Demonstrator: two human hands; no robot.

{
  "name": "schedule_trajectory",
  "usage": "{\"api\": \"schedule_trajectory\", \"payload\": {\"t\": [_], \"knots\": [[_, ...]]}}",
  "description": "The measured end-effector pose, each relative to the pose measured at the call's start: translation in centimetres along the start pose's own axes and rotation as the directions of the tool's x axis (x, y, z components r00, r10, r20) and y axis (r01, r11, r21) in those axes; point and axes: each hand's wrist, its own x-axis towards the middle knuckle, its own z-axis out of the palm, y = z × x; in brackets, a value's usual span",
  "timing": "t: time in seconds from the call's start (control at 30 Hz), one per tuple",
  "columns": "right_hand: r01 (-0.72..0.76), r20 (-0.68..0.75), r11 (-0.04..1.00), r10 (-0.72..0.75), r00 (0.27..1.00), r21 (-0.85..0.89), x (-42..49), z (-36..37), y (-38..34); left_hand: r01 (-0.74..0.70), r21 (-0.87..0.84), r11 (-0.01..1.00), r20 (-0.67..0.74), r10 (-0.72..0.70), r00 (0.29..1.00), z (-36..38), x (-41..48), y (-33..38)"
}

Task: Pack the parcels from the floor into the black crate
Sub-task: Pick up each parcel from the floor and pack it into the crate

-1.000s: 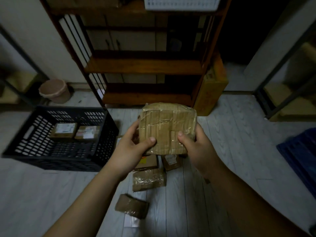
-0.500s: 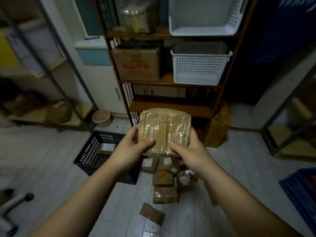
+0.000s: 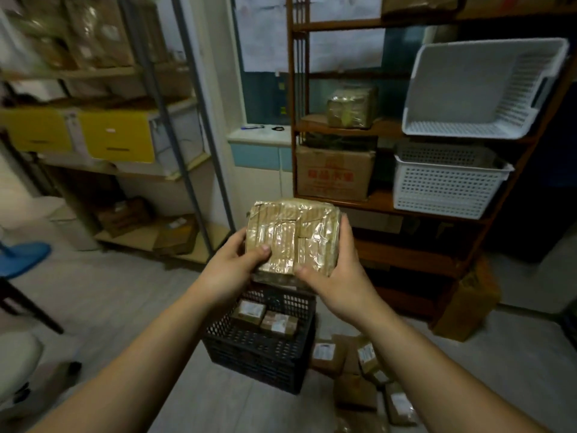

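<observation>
A brown taped parcel [image 3: 293, 234] is held up in front of me, above the floor. My left hand [image 3: 229, 270] grips its left edge with the thumb on the front face. My right hand [image 3: 338, 276] grips its right edge and bottom, thumb on the front too. Below the parcel stands the black crate [image 3: 259, 354] on the floor, with two labelled parcels [image 3: 265, 318] lying inside it. Several more brown parcels [image 3: 359, 373] lie on the floor just right of the crate.
A wooden shelf unit [image 3: 406, 201] stands behind with a cardboard box [image 3: 335, 175] and white baskets [image 3: 443, 185]. A metal rack [image 3: 150, 126] with yellow drawers is at the left. A blue seat [image 3: 22, 257] is at the far left, a carton [image 3: 465, 304] leans at the right.
My view has risen and swung left, so the crate now sits directly below the parcel. Both hands keep the same hold on the parcel.
</observation>
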Motion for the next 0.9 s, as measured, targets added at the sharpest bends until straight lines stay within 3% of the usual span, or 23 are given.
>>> {"api": "schedule_trajectory", "payload": {"t": [0.17,0.33,0.4,0.5,0.6,0.73,0.9], "knots": [[0.012,-0.041,0.999,-0.014,0.999,-0.048,4.1,7.0,-2.8,0.035,0.106,0.994,0.048,-0.041,0.998,-9.8,2.6,1.4],[-0.151,0.054,0.951,0.142,0.988,0.269,9.2,10.7,-4.3,0.026,0.284,0.959,0.135,-0.066,0.989,-16.3,6.5,3.0],[-0.161,0.022,0.936,0.162,0.987,0.313,10.9,12.0,-4.0,-0.003,0.268,0.963,0.098,-0.024,0.995,-17.3,8.4,3.2],[-0.129,-0.086,0.901,0.18,0.98,0.413,13.2,13.4,-3.1,0.002,0.117,0.993,-0.08,0.007,0.997,-17.5,10.6,2.7],[-0.082,-0.161,0.885,0.174,0.972,0.459,16.4,14.7,-2.0,0.093,0.053,0.994,-0.002,-0.093,0.996,-17.5,13.0,1.4],[-0.117,-0.136,0.901,0.189,0.972,0.417,20.4,16.3,-0.1,0.123,0.084,0.989,0.062,-0.128,0.99,-17.0,16.7,0.4],[-0.075,-0.061,0.988,0.084,0.995,0.135,24.1,16.3,2.0,0.099,0.137,0.986,0.105,-0.114,0.988,-18.6,22.5,-0.3]]}}
